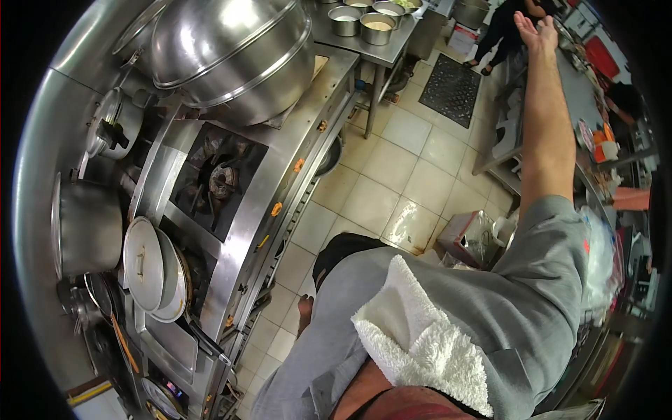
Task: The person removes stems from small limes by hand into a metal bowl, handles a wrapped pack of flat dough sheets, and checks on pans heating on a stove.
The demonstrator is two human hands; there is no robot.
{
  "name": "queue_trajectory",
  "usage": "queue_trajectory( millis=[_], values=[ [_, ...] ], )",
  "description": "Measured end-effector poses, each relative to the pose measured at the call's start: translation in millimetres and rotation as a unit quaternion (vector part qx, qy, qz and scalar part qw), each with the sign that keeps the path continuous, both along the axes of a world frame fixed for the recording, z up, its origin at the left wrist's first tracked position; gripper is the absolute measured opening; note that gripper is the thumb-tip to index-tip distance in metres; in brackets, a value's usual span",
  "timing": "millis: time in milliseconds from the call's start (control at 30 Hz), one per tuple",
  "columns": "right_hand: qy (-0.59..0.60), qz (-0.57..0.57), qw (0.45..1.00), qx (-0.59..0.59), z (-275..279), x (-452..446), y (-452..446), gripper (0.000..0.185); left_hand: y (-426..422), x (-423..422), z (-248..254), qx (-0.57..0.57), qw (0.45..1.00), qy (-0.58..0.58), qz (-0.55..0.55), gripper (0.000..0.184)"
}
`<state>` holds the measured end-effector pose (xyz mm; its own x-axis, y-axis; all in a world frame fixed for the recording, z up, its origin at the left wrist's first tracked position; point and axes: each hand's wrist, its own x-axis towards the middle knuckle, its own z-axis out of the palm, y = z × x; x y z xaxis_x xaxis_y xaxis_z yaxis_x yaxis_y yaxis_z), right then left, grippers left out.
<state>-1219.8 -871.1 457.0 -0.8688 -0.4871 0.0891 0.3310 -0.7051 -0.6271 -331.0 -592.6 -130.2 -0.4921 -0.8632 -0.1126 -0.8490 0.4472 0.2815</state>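
Note:
My right arm stretches far out to the upper right. My right hand [537,33] is open at its end, palm showing and fingers apart, with nothing in it. It is raised near a metal counter [570,87], apart from it as far as I can see. What looks like my left hand [305,310] shows only in small part beside my grey shirt, low by the stove front. Its fingers are too small and hidden to read. A white towel [427,336] lies over my chest and shoulder.
A stove [280,168] runs along the left, with a burner [222,180], a huge steel bowl [231,56], a tall pot [87,227] and lids [143,262]. Several steel containers [378,28] stand on a table. A black mat [451,91] lies near a person [497,35]. A box [465,238] sits on the floor.

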Motion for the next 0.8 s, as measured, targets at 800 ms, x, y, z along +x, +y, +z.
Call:
queue_trajectory(
  millis=[800],
  values=[
    [0.002, 0.028, 0.999, 0.037, -30.0, -211.0, -139.0, 0.080, 0.7, -283.2, 74.6, 0.213, 0.511, 0.388, 0.736, 0.052]
  ],
)
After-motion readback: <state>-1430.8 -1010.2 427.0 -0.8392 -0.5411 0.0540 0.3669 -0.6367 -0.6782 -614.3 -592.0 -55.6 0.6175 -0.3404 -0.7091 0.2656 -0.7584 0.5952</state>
